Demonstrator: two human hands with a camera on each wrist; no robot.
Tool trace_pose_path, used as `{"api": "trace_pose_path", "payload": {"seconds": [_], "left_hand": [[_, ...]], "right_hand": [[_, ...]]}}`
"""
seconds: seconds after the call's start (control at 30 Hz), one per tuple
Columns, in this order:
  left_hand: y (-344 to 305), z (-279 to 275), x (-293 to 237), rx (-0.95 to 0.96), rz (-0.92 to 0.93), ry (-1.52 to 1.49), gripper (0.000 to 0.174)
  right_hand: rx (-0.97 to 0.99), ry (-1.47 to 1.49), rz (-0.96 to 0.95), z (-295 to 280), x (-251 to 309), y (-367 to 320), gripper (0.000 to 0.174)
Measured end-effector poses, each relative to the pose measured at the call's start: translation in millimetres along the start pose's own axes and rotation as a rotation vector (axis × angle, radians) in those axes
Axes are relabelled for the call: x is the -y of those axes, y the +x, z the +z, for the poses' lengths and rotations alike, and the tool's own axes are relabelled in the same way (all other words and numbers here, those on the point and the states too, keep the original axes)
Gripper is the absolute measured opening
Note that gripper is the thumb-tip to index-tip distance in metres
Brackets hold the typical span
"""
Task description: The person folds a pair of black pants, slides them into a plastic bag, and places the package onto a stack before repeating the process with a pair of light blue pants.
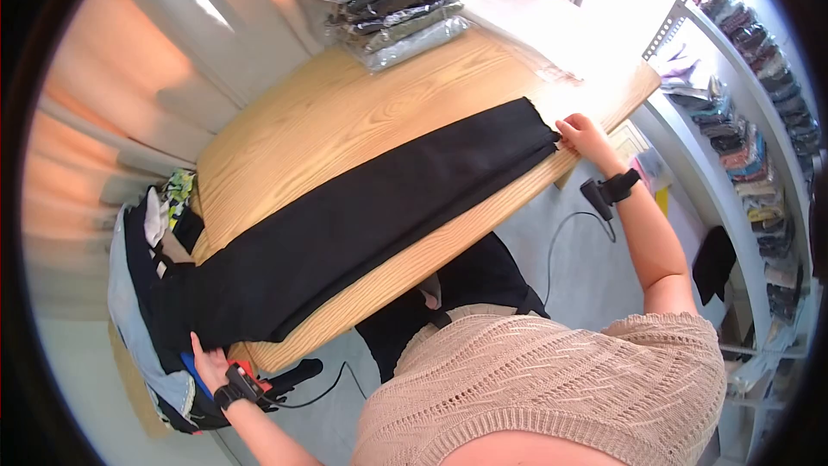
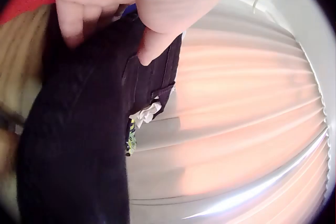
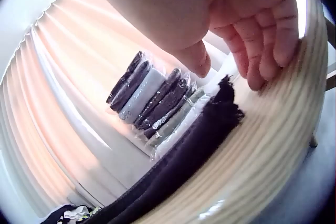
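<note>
A pair of black trousers (image 1: 371,198), folded lengthwise, lies along the front of the wooden table (image 1: 345,103). Its waist end hangs at the table's left end, where my left hand (image 1: 210,366) grips the cloth. In the left wrist view the thumb (image 2: 152,45) lies on one face of the black cloth, with the fingers on the other side. At the opposite end, my right hand (image 1: 588,140) is beside the frayed hem (image 3: 228,103). The right wrist view shows its fingers loosely bent, with a gap between them and the hem.
Bagged folded garments (image 1: 397,9) are stacked at the table's back, beside clear plastic bags (image 1: 526,22). More clothes (image 1: 129,267) hang off the left end. Shelves of packed items (image 1: 750,138) line the right side. Curtains (image 1: 112,86) hang behind the table.
</note>
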State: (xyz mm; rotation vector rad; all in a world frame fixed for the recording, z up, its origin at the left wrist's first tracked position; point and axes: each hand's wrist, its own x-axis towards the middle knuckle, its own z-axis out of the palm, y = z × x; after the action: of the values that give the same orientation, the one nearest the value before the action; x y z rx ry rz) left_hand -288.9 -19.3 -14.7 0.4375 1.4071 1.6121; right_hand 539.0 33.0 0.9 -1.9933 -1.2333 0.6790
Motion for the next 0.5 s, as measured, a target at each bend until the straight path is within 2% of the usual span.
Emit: {"api": "trace_pose_path", "payload": {"seconds": [0.03, 0.1, 0.13, 0.2, 0.23, 0.3, 0.37, 0.4, 0.43, 0.47, 0.5], "left_hand": [[-2.3, 0.6, 2.0, -0.035, 0.021, 0.036, 0.054], [-11.5, 13.7, 1.6, -0.093, 0.003, 0.063, 0.053], [-13.1, 19.7, 1.3, -0.157, -0.001, 0.083, 0.052], [-10.4, 24.9, 2.0, -0.134, -0.052, 0.078, 0.052], [-8.4, 26.3, 2.9, -0.122, -0.104, 0.077, 0.051], [-1.4, 27.7, 7.3, -0.163, -0.123, 0.064, 0.047], [2.0, 25.3, 8.8, -0.081, -0.117, -0.092, 0.043], [-14.3, 51.0, 2.8, -0.137, -0.079, -0.106, 0.038], [-21.6, 65.1, 1.7, -0.156, -0.076, -0.099, 0.038], [-27.9, 74.3, 0.0, -0.023, -0.082, -0.136, 0.037], [-35.7, 84.4, 0.0, 0.107, -0.088, -0.173, 0.037]], "right_hand": [[-0.049, -0.086, -0.013, 3.0, -0.8, -0.8, 0.047], [0.017, -0.091, 0.139, 9.2, 29.0, -12.1, 0.052], [0.027, -0.161, 0.123, 15.2, 34.1, -14.0, 0.053], [0.109, -0.37, 0.018, 20.1, 47.9, -12.9, 0.051], [0.175, -0.342, 0.004, 22.2, 53.6, -13.6, 0.041], [0.231, -0.205, 0.007, 22.7, 66.4, -13.7, 0.035], [0.204, -0.248, -0.11, 12.3, 67.3, 2.8, 0.031], [0.208, 0.038, -0.141, 5.3, 63.4, 11.1, 0.032], [0.19, 0.006, -0.15, -9.2, 66.0, 23.6, 0.033], [0.053, 0.002, -0.204, -21.5, 78.6, 21.9, 0.036], [0.049, -0.062, -0.229, -40.5, 82.8, 30.4, 0.041]]}}
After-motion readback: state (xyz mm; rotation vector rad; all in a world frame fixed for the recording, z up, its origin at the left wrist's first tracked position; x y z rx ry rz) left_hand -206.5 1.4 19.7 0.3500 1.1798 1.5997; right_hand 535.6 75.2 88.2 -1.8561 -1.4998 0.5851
